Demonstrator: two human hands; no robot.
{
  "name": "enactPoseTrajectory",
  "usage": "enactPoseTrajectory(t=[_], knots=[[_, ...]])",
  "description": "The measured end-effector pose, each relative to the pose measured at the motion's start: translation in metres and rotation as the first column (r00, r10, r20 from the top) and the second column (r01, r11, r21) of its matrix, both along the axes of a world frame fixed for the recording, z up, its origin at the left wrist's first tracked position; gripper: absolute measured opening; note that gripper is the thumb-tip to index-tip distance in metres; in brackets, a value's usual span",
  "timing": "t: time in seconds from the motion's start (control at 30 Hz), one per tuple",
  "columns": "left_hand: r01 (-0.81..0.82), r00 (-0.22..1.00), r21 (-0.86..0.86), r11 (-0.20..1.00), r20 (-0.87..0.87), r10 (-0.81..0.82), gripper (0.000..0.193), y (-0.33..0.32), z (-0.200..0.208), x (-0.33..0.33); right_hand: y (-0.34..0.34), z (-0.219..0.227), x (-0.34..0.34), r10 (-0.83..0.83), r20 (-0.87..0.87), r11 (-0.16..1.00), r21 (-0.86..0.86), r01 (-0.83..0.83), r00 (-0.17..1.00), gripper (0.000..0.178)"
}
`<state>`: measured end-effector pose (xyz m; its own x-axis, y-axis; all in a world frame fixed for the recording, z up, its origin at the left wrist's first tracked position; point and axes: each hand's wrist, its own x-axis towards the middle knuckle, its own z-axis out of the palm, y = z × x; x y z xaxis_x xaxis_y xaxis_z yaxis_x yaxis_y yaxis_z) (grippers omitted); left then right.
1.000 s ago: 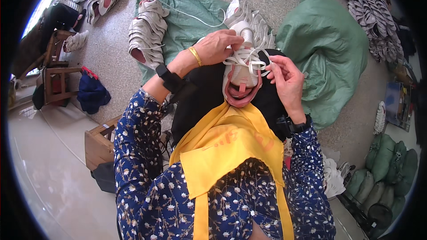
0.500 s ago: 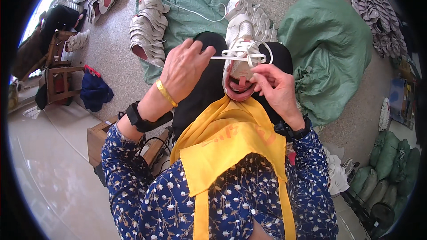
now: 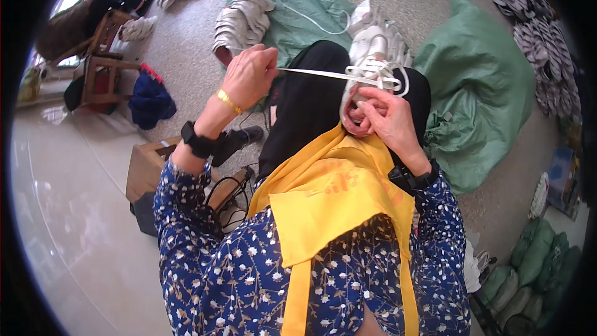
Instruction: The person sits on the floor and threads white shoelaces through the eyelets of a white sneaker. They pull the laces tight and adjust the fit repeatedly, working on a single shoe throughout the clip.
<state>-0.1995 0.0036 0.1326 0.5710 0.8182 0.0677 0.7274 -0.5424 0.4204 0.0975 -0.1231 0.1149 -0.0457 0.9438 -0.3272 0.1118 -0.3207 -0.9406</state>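
My left hand (image 3: 250,76) is closed on the end of a white shoelace (image 3: 317,73), which runs taut to the right. It leads into the laces of a white shoe upper (image 3: 371,50) with a pink lining, its opening facing me. At that opening my right hand (image 3: 388,118) is closed, thumb and fingers gripping the shoe near its tongue. The hand hides part of the lining. A white lace loop (image 3: 404,81) sticks out on the shoe's right side. The shoe rests between my black-clad knees, above my yellow apron (image 3: 339,211).
Nested white uppers (image 3: 242,22) stand on a green sack (image 3: 305,0) ahead. A bulging green sack (image 3: 476,93) lies at my right. Grey-white bundles (image 3: 547,62) are piled far right. A wooden box (image 3: 146,171) and dark cables (image 3: 233,199) sit by my left side.
My left hand has pulled the lace out leftward, away from the shoe, into a longer straight line. My right hand has come closer over the shoe's opening. The whole view has shifted slightly.
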Motion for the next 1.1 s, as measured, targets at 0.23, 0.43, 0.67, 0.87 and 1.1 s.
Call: enactPoseTrajectory(t=[0.23,0.43,0.67,0.87,1.1], knots=[[-0.036,0.997,-0.226,0.973,0.056,0.050,0.021,0.007,-0.012,-0.017,-0.006,-0.009,0.005,0.022,-0.006,1.000,0.015,-0.022,1.000,0.026],[-0.075,0.993,-0.393,0.916,0.058,0.106,0.023,0.002,-0.015,-0.027,-0.007,-0.011,0.005,0.008,0.011,1.000,-0.002,-0.007,1.000,0.025],[-0.104,0.994,-0.205,0.973,-0.053,0.095,0.015,-0.009,-0.020,-0.040,-0.008,-0.011,0.003,-0.004,0.010,1.000,0.022,0.004,1.000,0.024],[-0.133,0.989,-0.510,0.850,-0.018,0.144,0.009,-0.010,0.009,-0.025,-0.003,-0.005,-0.005,-0.035,0.019,0.999,0.012,0.035,0.999,0.021],[0.103,0.684,-0.449,0.887,0.679,0.264,0.005,0.002,0.030,0.023,0.004,-0.001,-0.011,-0.044,0.238,0.997,0.072,0.028,0.970,0.021]])
